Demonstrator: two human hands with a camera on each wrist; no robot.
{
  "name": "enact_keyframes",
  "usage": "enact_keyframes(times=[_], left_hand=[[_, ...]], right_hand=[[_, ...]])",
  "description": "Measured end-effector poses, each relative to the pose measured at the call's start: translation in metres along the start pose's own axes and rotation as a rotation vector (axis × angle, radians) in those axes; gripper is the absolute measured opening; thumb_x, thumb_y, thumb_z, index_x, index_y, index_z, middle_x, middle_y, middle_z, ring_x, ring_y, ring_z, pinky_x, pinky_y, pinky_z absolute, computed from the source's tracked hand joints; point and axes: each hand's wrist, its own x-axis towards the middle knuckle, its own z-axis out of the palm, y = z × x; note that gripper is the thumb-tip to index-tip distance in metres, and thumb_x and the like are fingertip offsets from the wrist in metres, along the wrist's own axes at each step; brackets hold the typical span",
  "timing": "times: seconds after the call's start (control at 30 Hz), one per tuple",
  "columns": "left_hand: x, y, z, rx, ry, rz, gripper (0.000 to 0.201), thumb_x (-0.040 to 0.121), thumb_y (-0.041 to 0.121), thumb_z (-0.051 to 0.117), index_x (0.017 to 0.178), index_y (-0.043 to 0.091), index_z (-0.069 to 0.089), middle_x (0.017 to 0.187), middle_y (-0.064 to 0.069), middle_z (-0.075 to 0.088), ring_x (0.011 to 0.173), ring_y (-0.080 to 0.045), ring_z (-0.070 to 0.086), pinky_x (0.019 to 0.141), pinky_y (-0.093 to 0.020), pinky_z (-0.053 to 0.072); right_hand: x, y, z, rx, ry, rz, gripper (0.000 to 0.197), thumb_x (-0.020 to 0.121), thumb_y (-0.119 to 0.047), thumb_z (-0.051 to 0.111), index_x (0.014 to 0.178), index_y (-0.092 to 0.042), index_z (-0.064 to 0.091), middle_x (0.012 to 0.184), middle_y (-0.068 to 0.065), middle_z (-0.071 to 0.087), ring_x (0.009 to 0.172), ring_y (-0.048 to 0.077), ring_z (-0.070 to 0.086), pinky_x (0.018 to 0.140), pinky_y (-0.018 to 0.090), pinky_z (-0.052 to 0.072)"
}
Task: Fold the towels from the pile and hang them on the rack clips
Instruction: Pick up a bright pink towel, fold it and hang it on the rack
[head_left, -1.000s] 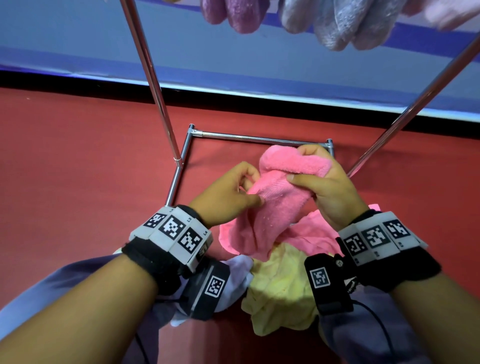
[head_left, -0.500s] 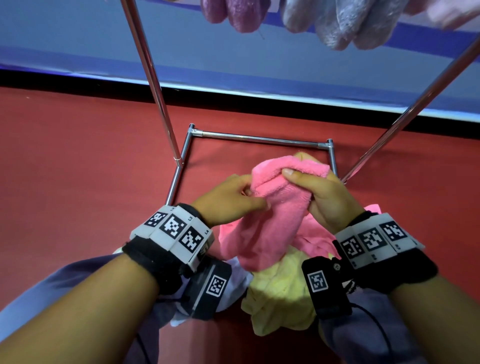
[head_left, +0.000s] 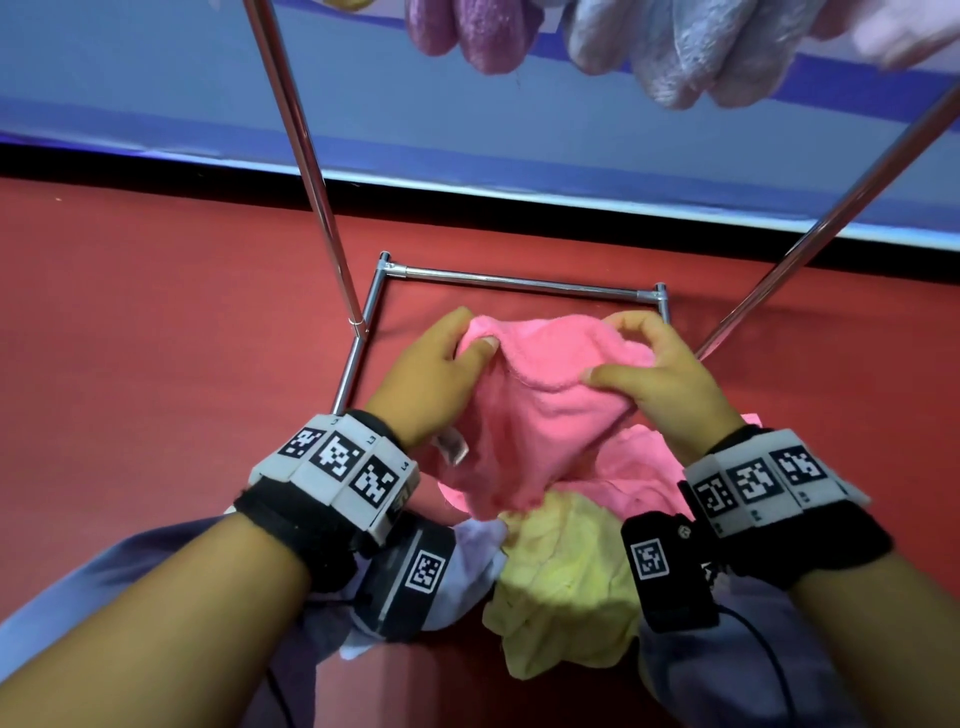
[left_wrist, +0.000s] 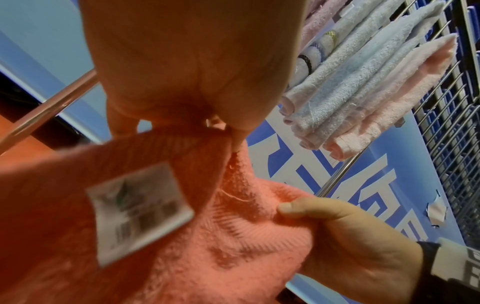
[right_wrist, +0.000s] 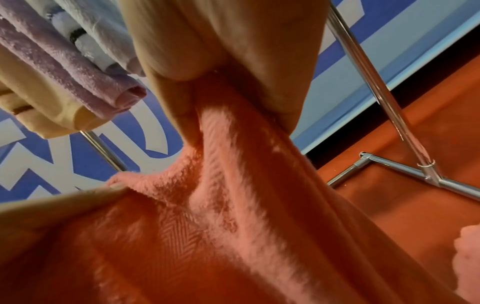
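Note:
I hold a pink towel (head_left: 540, 415) up between both hands above the pile. My left hand (head_left: 447, 358) pinches its top left edge, and my right hand (head_left: 644, 364) pinches its top right edge. The cloth sags between them and hangs down. A white label (left_wrist: 137, 211) is sewn on the towel near my left hand. Below lie a yellow towel (head_left: 566, 582), another pink towel (head_left: 644, 478) and a white one (head_left: 467, 577). Folded towels (head_left: 675, 47) hang from the rack overhead.
The rack's chrome base bar (head_left: 519, 283) lies on the red floor (head_left: 156, 364) just beyond my hands. Its two slanted legs (head_left: 306, 156) rise at left and right. A blue wall (head_left: 467, 135) stands behind.
My hands have moved apart along the towel's top edge, the left going left and up. The bunched pink towel has spread wider between them.

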Motion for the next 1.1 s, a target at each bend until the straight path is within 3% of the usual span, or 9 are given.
enact_keyframes(times=[0.13,0.23,0.33,0.5,0.7,0.8,0.9,1.0,1.1], left_hand=[[0.001,0.003,0.0,-0.058,0.002,0.057,0.02,0.095,0.02,0.054,0.076,0.014,0.049,0.058,0.012,0.043,0.051,0.003,0.038,0.054,-0.02,0.032],[-0.001,0.004,0.0,-0.09,-0.019,0.011,0.02,0.091,0.021,0.061,0.084,0.002,0.057,0.065,0.005,0.055,0.057,-0.009,0.049,0.056,-0.027,0.042],[-0.001,0.004,-0.002,-0.083,-0.062,-0.024,0.016,0.083,0.016,0.07,0.083,0.004,0.06,0.068,-0.001,0.06,0.059,-0.014,0.055,0.054,-0.029,0.047],[-0.004,-0.005,-0.008,0.172,-0.125,-0.106,0.013,0.079,0.004,0.067,0.076,0.015,0.061,0.06,-0.003,0.057,0.04,-0.011,0.051,0.047,-0.025,0.041],[0.004,-0.014,-0.035,0.463,0.059,-0.192,0.01,0.092,0.017,0.051,0.093,0.016,0.06,0.085,-0.005,0.058,0.083,-0.025,0.055,0.068,-0.026,0.035],[0.005,-0.018,-0.041,0.443,0.119,-0.175,0.008,0.094,0.02,0.048,0.088,0.018,0.052,0.084,-0.005,0.056,0.081,-0.025,0.051,0.067,-0.029,0.033],[0.008,-0.019,-0.041,0.266,0.195,-0.163,0.016,0.095,0.021,0.047,0.081,0.014,0.05,0.076,-0.004,0.052,0.072,-0.022,0.047,0.061,-0.031,0.032],[0.014,-0.016,-0.043,-0.079,0.302,-0.178,0.022,0.094,0.018,0.049,0.072,0.02,0.045,0.069,0.0,0.046,0.063,-0.015,0.041,0.053,-0.029,0.031],[0.017,-0.009,-0.051,-0.214,0.468,-0.144,0.02,0.092,0.018,0.049,0.074,0.024,0.046,0.073,0.001,0.05,0.065,-0.012,0.044,0.058,-0.028,0.034]], right_hand=[[0.0,-0.002,0.002,0.039,-0.165,0.078,0.047,0.071,0.009,0.069,0.104,-0.022,0.058,0.095,0.008,0.065,0.079,0.02,0.061,0.067,0.032,0.047],[-0.001,-0.003,0.002,-0.022,-0.208,0.05,0.037,0.073,0.009,0.069,0.098,-0.017,0.062,0.073,0.006,0.061,0.063,0.014,0.056,0.061,0.027,0.046],[0.0,0.002,0.001,-0.128,-0.137,-0.021,0.016,0.08,-0.001,0.068,0.084,-0.017,0.067,0.073,0.005,0.061,0.065,0.013,0.055,0.065,0.028,0.046],[0.007,0.004,-0.008,-0.121,0.077,-0.127,0.02,0.087,-0.01,0.058,0.086,-0.026,0.069,0.087,-0.002,0.068,0.083,0.014,0.06,0.08,0.03,0.048],[0.007,-0.001,-0.012,-0.291,0.264,-0.317,0.023,0.09,-0.008,0.055,0.103,-0.022,0.069,0.093,-0.007,0.057,0.092,0.007,0.051,0.081,-0.004,0.029],[0.007,0.0,-0.014,-0.25,0.288,-0.303,0.017,0.092,-0.011,0.055,0.097,-0.02,0.068,0.085,-0.011,0.06,0.087,0.009,0.054,0.082,0.013,0.041],[0.009,0.006,-0.018,-0.302,0.261,-0.221,0.023,0.091,-0.029,0.059,0.071,-0.017,0.06,0.066,0.0,0.056,0.066,0.017,0.05,0.066,0.033,0.042],[0.008,0.009,-0.019,-0.334,0.205,-0.126,0.041,0.083,-0.04,0.067,0.06,-0.009,0.054,0.056,0.004,0.047,0.055,0.019,0.042,0.055,0.034,0.038],[0.006,0.01,-0.019,-0.337,0.122,-0.101,0.032,0.078,-0.035,0.074,0.064,-0.01,0.06,0.058,0.004,0.053,0.055,0.018,0.045,0.056,0.031,0.04]])
